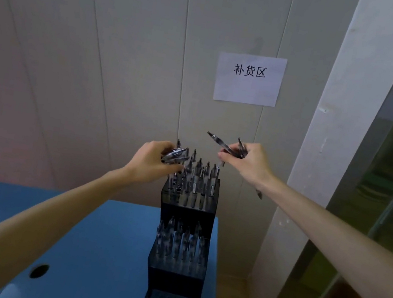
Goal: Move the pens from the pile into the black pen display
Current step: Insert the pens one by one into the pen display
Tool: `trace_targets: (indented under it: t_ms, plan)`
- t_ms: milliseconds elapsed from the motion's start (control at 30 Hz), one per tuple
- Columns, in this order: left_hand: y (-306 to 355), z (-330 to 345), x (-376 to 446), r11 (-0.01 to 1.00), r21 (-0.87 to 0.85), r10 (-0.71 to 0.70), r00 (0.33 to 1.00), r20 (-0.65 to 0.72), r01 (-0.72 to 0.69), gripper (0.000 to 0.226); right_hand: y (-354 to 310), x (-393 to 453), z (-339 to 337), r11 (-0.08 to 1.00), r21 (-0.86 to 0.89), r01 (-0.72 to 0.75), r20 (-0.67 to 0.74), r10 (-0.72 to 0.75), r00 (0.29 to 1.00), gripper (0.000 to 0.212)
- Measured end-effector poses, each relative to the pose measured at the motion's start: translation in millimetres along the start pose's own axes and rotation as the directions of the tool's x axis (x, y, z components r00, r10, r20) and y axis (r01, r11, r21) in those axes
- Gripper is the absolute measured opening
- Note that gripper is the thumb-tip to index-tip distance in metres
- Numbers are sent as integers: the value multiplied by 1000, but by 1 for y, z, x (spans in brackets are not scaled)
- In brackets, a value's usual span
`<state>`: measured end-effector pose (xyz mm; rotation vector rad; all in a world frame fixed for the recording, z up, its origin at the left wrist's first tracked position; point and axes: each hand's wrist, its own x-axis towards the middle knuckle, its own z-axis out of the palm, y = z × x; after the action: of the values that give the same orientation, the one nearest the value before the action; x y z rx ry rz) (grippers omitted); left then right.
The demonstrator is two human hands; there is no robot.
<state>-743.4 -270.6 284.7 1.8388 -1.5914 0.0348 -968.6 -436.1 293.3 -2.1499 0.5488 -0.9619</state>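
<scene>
Fingers of the left hand are curling around a small bundle of pens, holding it just above the far left corner of the black pen display. Fingers of the right hand are also gripping pens: a few dark pens are sticking out up and to the left from this hand, and one end is poking out below the wrist. This hand is hovering just above and to the right of the display's top tier.

The black pen display is standing on the right side of a blue table, rising in steps away from the viewer. Its far, highest tier is holding many pens standing upright, tips pointing up, right beneath both hands. The middle tier is also holding a group of upright pens. The nearest, lowest tier is showing blurred contents that cannot be made out.

Both bare forearms are reaching in from the near corners. A round dark hole is sitting in the table's near left area. Behind the display, a white paper sign with printed black characters is hanging on the pale panelled wall.
</scene>
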Motion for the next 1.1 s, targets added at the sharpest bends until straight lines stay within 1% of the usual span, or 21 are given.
trace_targets:
  t_ms: [100, 167, 233, 333, 400, 467, 567, 667, 767, 867, 933, 967, 1000, 1067, 1100]
  plan:
    - [-3, -1, 6, 998, 35, -47, 995, 85, 44, 25, 3, -11, 3, 998, -44, -37, 125, 42, 991, 23]
    - [-5, -1, 10, 996, 74, -54, 996, 74, 49, 26, 8, -15, 8, 996, -28, -81, 147, 84, 986, 36]
    - [-2, 3, 11, 994, 104, -39, 997, 70, 31, 21, 8, -15, 11, 993, 11, -115, 148, 113, 983, 48]
    - [4, 16, 7, 991, 132, -34, 990, 138, 16, 14, 9, -13, 13, 988, 56, -144, 154, 134, 979, 47]
    - [2, 18, 6, 993, 101, -78, 988, 137, 64, 15, 10, -12, 14, 983, 71, -171, 167, 157, 973, 50]
    - [-1, 16, 7, 990, 99, -113, 984, 136, 100, 20, 10, -10, 14, 978, 87, -187, 173, 170, 970, 46]
    - [0, 19, 4, 981, 150, -145, 980, 135, 125, 23, 9, -11, 17, 986, 69, -154, 121, 145, 982, 40]
    - [-1, 28, 0, 979, 139, -171, 974, 147, 151, 23, 6, -11, 18, 995, 36, -90, -30, 91, 995, 33]
    - [-3, 24, -3, 989, 40, -145, 978, 148, 140, 24, -4, -9, 14, 985, 145, -91, -84, 104, 991, 32]
    - [1, 9, -10, 991, -31, -129, 989, 68, 131, 38, -16, -8, 11, 973, 207, -104, -120, 131, 984, 30]
    - [0, -1, -10, 989, -66, -134, 991, 24, 135, 38, -22, -7, 9, 970, 210, -125, -142, 157, 977, 28]
    - [-1, -7, -10, 982, -120, -144, 990, 12, 144, 35, -25, -8, 8, 970, 207, -130, -154, 163, 975, 25]
    - [-2, -12, -9, 964, -215, -156, 988, 5, 154, 31, -26, -7, 7, 969, 207, -132, -168, 168, 971, 21]
    - [-1, -21, -6, 883, -445, -173, 985, -9, 151, 28, -27, -5, 5, 965, 225, -134, -191, 179, 965, 15]
    - [0, -24, -5, 842, -520, -180, 983, -19, 144, 29, -27, -4, 5, 961, 237, -139, -195, 187, 963, 15]
